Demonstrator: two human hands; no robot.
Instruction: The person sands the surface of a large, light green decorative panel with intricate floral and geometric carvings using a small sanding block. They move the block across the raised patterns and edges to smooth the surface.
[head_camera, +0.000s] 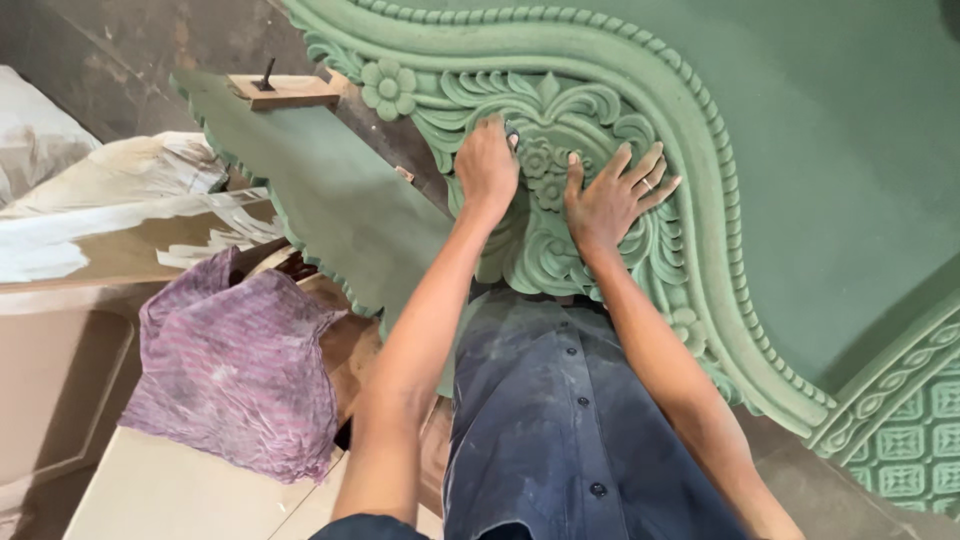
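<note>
So my left hand (487, 165) had its fingers curled tight together, knuckles up, pressing something small and pale (512, 139) down into the carving (545, 190); couldn't tell what that bit was, only a sliver poked out past the fingertips. My right hand (605, 200) was just beside it, flat on the same carving, fingers spread wide and not pinching anything; there was a ring (647, 183) on one of them.

Both hands sat on the green floral centrepiece, all leaves and scrolls with a little flower in the middle; the carving was right between the two hands and under them. Around it ran a thick curved moulding (640, 70) with a beaded edge, part of a big green panel (840, 150) that filled the upper right; lower right corner had a grid of square motifs (915, 440).

Further out, a flat green board (340, 200) with a scalloped edge stuck out to the left, with a small wood block (285, 90) on its far end. Left of that, a purple striped cloth (235, 370) was bunched over some pale boards (170, 495); white sheeting (110, 200) lay behind it. My dark dusty shirt (560, 420) filled the bottom middle.
</note>
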